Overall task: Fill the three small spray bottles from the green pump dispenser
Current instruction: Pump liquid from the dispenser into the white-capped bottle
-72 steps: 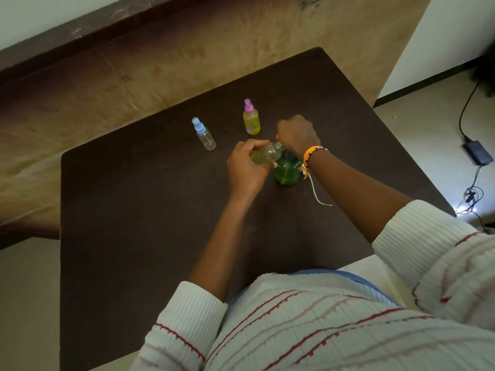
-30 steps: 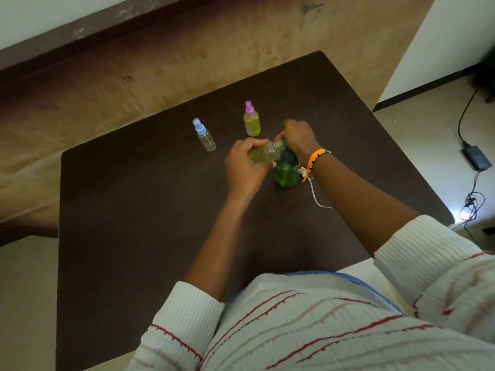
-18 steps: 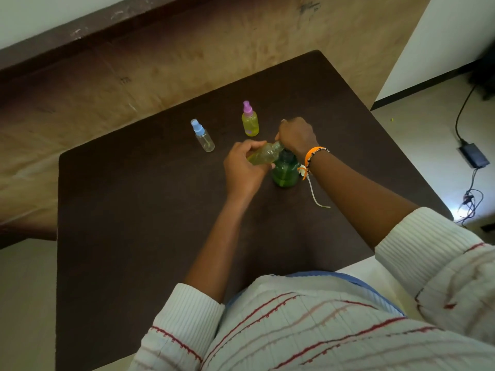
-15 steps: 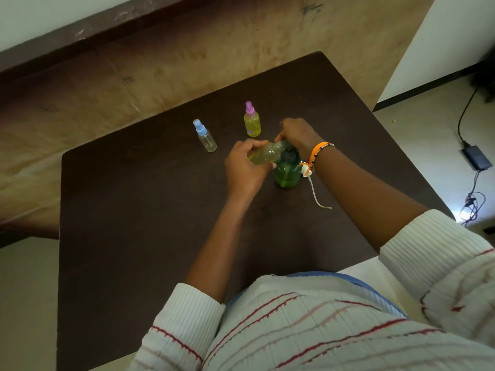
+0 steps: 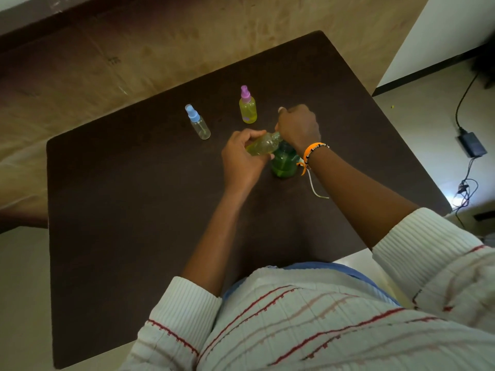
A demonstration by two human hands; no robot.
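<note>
Near edge first: your striped sleeves fill the bottom of the frame, and both forearms reach up to the centre of the dark table (image 5: 107, 236).

Your left hand (image 5: 241, 162) is wrapped around the uncapped spray bottle (image 5: 261, 145), which is partly full of yellow-green liquid. Its long axis lies nearly flat, tilted up toward the right of the frame, with the open neck pointing at your right hand (image 5: 298, 127). That hand is fisted over the top of the green pump dispenser (image 5: 284, 163); the pump head and spout are hidden beneath it, so you cannot tell whether the neck actually meets the spout. The two hands sit almost touching at the bottle neck — that alignment is what the next press likely depends on. The right hand is the one on the pump, the orange wristband (image 5: 312, 151) just behind it.

Farther up, the pink-capped bottle (image 5: 247, 108) stands upright and full of yellow liquid, just above your hands. The blue-capped bottle (image 5: 198, 123), upper left of them, looks empty — probably the last to fill.

No brand, label or writing is readable on any bottle.
</note>
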